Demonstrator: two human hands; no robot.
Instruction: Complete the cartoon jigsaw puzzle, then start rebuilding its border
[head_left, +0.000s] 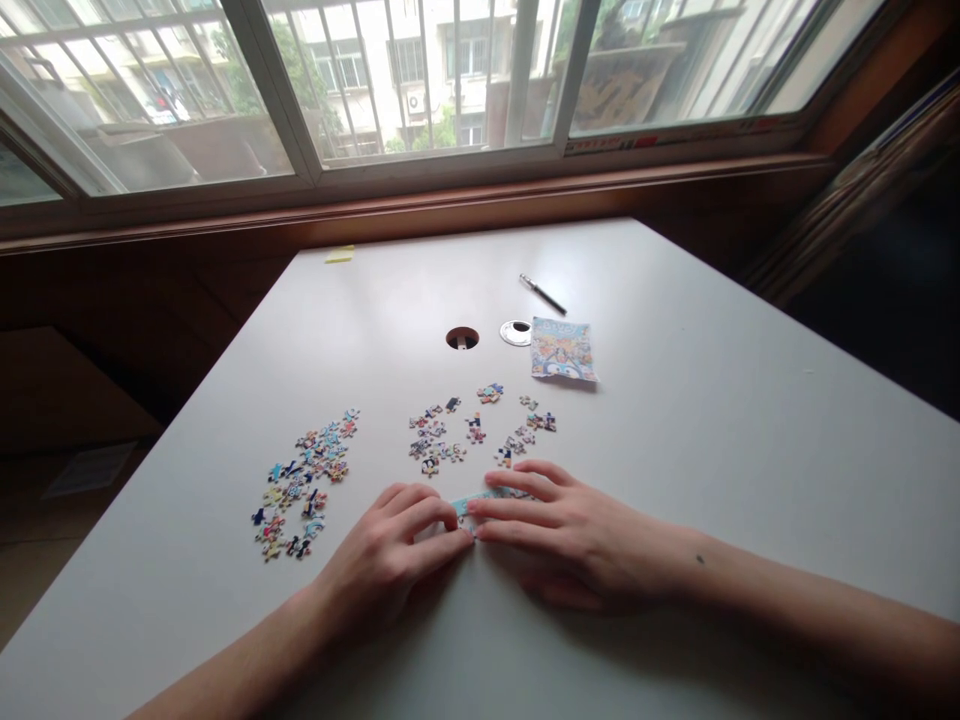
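Note:
A light-blue strip of joined jigsaw puzzle pieces lies on the white table in front of me, mostly covered by my fingers. At its left end my left hand is curled, with thumb and forefinger closing on a puzzle piece whose shape is largely hidden. My right hand rests over the strip, fingers stretched out and apart, the fingertips touching it. Just beyond my hands are loose puzzle pieces in a middle group and a right-hand group. A denser pile of puzzle pieces spreads left of my left hand.
A printed picture packet lies behind the pieces, beside a round metal cover. The table has a round hole. Farther back are a pen and yellow tape near the far edge, below a barred window.

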